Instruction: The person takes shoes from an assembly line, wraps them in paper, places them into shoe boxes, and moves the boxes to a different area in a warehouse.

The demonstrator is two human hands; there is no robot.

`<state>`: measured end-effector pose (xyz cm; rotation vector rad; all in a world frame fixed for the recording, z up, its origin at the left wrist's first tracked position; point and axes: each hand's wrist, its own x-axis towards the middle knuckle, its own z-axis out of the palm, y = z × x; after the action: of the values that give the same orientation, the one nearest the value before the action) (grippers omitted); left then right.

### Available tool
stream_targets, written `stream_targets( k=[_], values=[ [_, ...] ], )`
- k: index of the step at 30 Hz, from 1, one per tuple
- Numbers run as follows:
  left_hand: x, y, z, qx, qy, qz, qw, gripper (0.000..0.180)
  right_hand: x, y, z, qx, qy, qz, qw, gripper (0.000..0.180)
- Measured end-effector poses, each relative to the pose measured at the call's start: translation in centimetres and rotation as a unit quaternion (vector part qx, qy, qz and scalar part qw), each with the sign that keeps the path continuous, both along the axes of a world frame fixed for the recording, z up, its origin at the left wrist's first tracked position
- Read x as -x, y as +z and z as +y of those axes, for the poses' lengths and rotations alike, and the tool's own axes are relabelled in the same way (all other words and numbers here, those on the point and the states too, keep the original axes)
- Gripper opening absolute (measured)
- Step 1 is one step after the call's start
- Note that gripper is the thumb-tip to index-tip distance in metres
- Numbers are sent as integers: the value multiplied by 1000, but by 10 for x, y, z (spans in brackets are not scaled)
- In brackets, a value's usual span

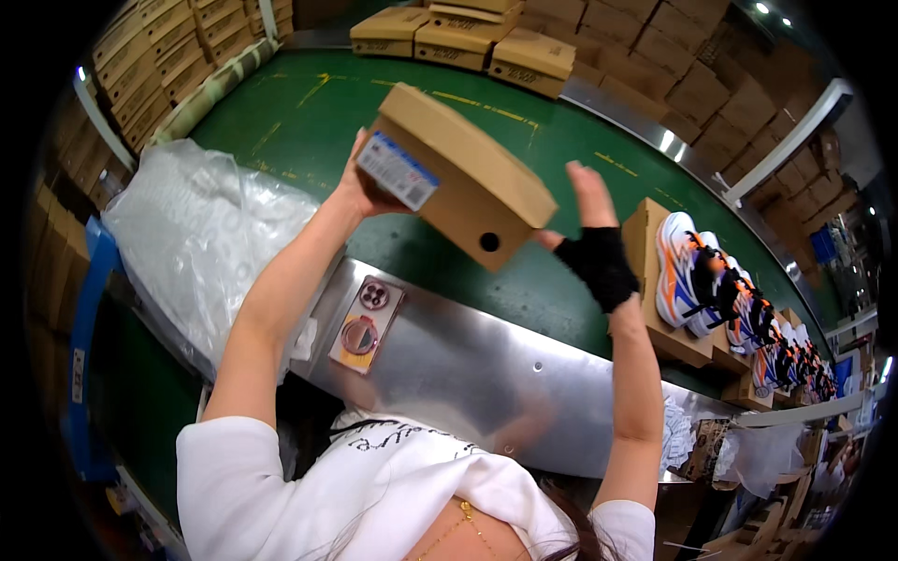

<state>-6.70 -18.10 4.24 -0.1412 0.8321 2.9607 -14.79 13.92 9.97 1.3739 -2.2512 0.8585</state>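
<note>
Left arm reaches up and forward, left hand [363, 192] clamped round the left end of a closed brown shoebox [458, 178], fingers partly hidden behind it. Right forearm near upright, right hand [599, 252] in a black fingerless glove, open, fingers up, thumb at the box's right lower corner; can't tell if it touches. No grip visible there.

Box is between the hands, tilted, right end lower, above the green belt [299, 117]. Blue-white label [398, 170] by the left hand, dark round hole [489, 242] toward the right end.

Around: clear plastic sheeting [215, 243] over the belt's left near corner, under the left forearm. Phone [367, 325], camera side up, on the steel strip [468, 374] along the near edge. Closed boxes [533, 58] at the far edge. Sneakers [678, 271] lined up on boxes along the right side, crowding the right hand's outer side.
</note>
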Motion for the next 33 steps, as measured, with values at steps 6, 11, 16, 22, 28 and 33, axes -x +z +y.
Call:
stream_targets(
  k=[6, 11, 16, 22, 28, 33],
  values=[
    [-29, -2, 17, 46, 91, -123, 987, 53, -22, -17, -13, 90, 12, -300, 950, 82],
    [-48, 16, 10, 96, 26, -177, 979, 60, 1, -40, 5, 162, 59, -359, 917, 46],
    [-33, -13, 9, 188, 15, -125, 974, 53, -19, -56, 16, 105, 76, -235, 963, 42],
    [-55, -7, 24, 180, 62, -125, 974, 41, -25, -43, 37, 59, 27, -224, 973, 48],
    [-150, -8, -42, 470, 357, 59, 805, 40, 15, -39, 154, -65, -251, 183, 948, 51],
    [-280, 31, -84, 232, 584, 1, 778, 44, 37, -15, 203, -287, -506, 21, 813, 62]
  ],
)
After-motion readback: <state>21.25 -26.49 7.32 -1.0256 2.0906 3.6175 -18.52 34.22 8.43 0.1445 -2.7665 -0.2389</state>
